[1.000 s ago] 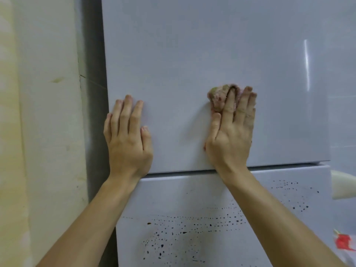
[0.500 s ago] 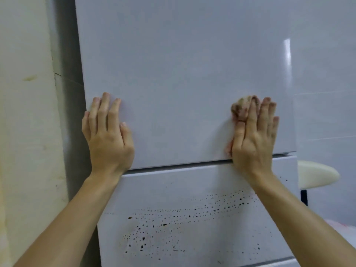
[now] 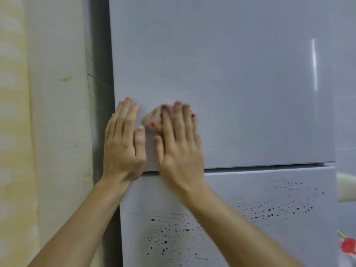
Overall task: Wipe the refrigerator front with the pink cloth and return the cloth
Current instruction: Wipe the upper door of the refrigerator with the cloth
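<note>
Soft, light, seemingly bunched pink cloth [image 3: 152, 118] suits flat pressure; right hand [image 3: 179, 147] presses it straight-fingered onto the refrigerator door [image 3: 231, 83], left hand [image 3: 123, 149] flat, empty.

Pink cloth [image 3: 153, 119] seemingly touching refrigerator front [image 3: 231, 89].

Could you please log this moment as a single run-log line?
phase: wiping | right hand: presses pink cloth on upper door | left hand: flat on door, beside cloth | lower door: black specks

the right hand [image 3: 178, 143], pressing the pink cloth [image 3: 154, 118] flat, has swept leftward across the upper refrigerator door [image 3: 231, 83] to just beside the left hand [image 3: 123, 143].
</note>
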